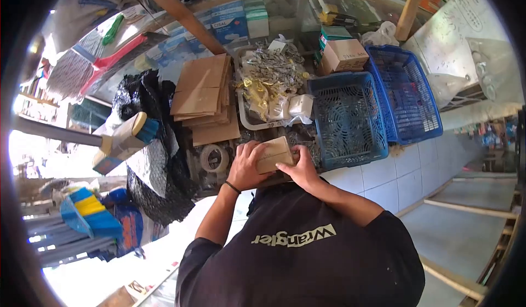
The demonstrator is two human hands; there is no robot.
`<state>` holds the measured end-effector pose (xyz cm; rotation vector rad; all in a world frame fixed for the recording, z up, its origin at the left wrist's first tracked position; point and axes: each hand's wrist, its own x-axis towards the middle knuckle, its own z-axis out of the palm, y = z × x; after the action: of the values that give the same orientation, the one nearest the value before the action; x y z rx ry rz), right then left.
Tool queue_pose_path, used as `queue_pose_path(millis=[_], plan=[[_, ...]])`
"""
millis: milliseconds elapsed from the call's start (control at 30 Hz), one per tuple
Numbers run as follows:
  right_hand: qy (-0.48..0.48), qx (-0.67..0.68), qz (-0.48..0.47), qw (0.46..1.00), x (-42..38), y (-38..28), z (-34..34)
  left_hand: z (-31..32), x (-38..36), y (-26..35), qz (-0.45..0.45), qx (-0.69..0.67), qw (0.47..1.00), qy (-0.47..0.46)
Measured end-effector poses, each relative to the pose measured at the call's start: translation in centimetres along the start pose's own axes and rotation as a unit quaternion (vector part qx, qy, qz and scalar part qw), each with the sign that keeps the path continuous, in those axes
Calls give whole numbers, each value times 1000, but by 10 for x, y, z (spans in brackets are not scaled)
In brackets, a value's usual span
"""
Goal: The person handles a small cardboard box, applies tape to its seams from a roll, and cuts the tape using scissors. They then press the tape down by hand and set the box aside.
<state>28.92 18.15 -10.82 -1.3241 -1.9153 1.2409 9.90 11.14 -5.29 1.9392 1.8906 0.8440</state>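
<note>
Between my two hands is a small brown cardboard box [275, 155], held just above the near edge of the counter. My left hand [247, 165] wraps round its left side, a dark band on the wrist. On the right side, my right hand [299, 169] grips the box with the thumb along its near edge. Just beyond the box stands a white tray [246, 122] heaped with small silver and gold packets [271, 69] and a small white box [300, 107]. A roll of tape [214, 158] lies left of my left hand.
Flat brown cardboard pieces [201, 88] are stacked left of the tray. Two blue plastic baskets [356, 156] [413, 140] stand to the right, with a brown carton [345, 55] behind. Black plastic wrapping [148, 99] and a broom [123, 142] are at the left.
</note>
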Motion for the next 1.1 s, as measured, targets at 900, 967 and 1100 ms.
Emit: queue_pose_path(millis=[900, 967, 1100], plan=[[36, -199, -377, 904, -14, -131, -48, -41, -50, 22, -37, -236, 958, 158], [34, -188, -362, 912, -20, -140, -37, -52, -58, 9, -17, -215, 963, 160], [33, -183, -384, 904, -29, -159, -17, -73, -70, -11, 15, -186, 969, 160]])
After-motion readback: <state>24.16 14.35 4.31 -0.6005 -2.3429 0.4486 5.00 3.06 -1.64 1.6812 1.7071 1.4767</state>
